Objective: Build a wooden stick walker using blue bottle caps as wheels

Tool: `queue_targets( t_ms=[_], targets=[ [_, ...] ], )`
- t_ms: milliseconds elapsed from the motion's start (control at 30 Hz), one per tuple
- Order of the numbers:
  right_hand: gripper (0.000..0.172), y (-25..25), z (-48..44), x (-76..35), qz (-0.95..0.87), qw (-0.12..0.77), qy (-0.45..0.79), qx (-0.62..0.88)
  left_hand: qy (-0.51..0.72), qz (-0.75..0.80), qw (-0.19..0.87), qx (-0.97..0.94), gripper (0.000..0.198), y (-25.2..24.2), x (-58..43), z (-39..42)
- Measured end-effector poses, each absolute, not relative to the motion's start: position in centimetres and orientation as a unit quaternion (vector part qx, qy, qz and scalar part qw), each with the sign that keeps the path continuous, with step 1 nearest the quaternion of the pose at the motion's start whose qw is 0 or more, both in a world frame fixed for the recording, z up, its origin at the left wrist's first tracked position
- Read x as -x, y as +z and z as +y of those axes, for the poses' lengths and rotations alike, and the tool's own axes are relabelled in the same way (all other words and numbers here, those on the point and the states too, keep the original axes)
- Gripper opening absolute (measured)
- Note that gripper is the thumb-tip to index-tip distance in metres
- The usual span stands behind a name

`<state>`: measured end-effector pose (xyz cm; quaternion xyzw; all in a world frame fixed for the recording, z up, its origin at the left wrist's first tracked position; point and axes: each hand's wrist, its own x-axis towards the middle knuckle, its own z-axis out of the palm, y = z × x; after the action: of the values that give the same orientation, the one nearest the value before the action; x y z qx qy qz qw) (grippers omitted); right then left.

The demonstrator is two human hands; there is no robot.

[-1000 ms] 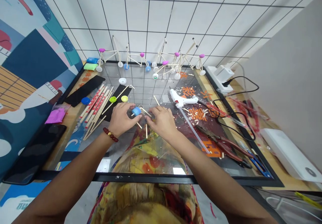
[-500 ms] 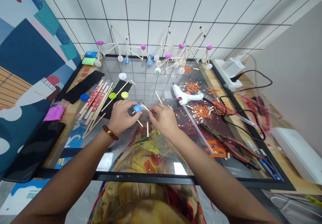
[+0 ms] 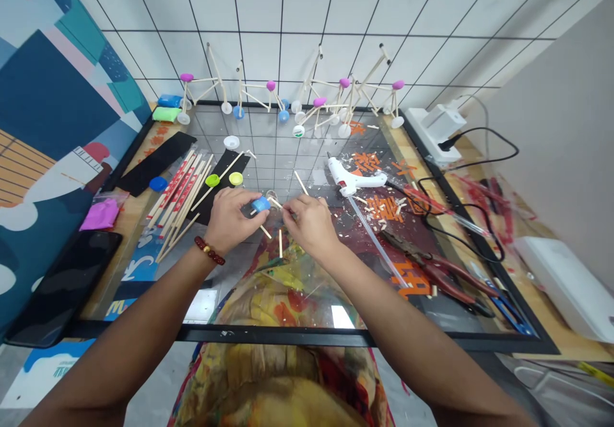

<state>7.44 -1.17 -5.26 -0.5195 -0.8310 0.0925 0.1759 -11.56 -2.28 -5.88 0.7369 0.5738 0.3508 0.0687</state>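
Between the thumb and fingers of my left hand is a blue bottle cap, with a thin stick end poking out on its left. My right hand pinches a short wooden stick whose far end is close to the cap; I cannot tell whether they touch. Just behind the right fingers lies another stick piece. Two more short pieces rest on the glass between my hands, one a stick piece pointing toward me, the other a slanted piece by my left thumb.
Several stick-built bicycle-like models line the wall. To the right are a white glue gun, wood scraps, red-handled pliers and a power strip. Chopsticks, a green cap, a yellow cap and a phone sit left.
The view has shifted very slightly. Both hands keep nearly the same hold and place, the cap and stick still close together.
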Motion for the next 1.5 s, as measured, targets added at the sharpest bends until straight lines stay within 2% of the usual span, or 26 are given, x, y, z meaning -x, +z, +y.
queue_targets(
  t_ms=[533,733,833,1033,1200,1500],
  targets=[
    [0.018,-5.63,-1.16,-7.33,-0.828,0.192,0.087,0.519,0.343,0.579,0.056,-0.738,0.018,-5.84,11.43,-2.32],
    [0.018,-5.98,-1.23,-7.54,-0.827,0.210,0.089,0.514,0.336,0.597,0.042,-0.727,0.041,-5.88,11.47,-2.52],
    [0.020,-5.87,-1.28,-7.68,-0.828,0.215,0.089,0.511,0.332,0.598,0.039,-0.728,0.045,-5.95,11.53,-2.54],
    [0.020,-5.99,-1.30,-7.92,-0.833,0.215,0.077,0.505,0.335,0.586,0.043,-0.736,0.043,-6.02,11.63,-2.56],
    [0.018,-6.14,-1.18,-7.94,-0.837,0.191,0.078,0.507,0.310,0.581,0.056,-0.751,0.027,-5.60,11.57,-2.60],
    [0.019,-6.10,-1.03,-7.69,-0.834,0.193,0.084,0.509,0.320,0.575,0.045,-0.752,0.025,-5.74,11.52,-2.53]
  ],
)
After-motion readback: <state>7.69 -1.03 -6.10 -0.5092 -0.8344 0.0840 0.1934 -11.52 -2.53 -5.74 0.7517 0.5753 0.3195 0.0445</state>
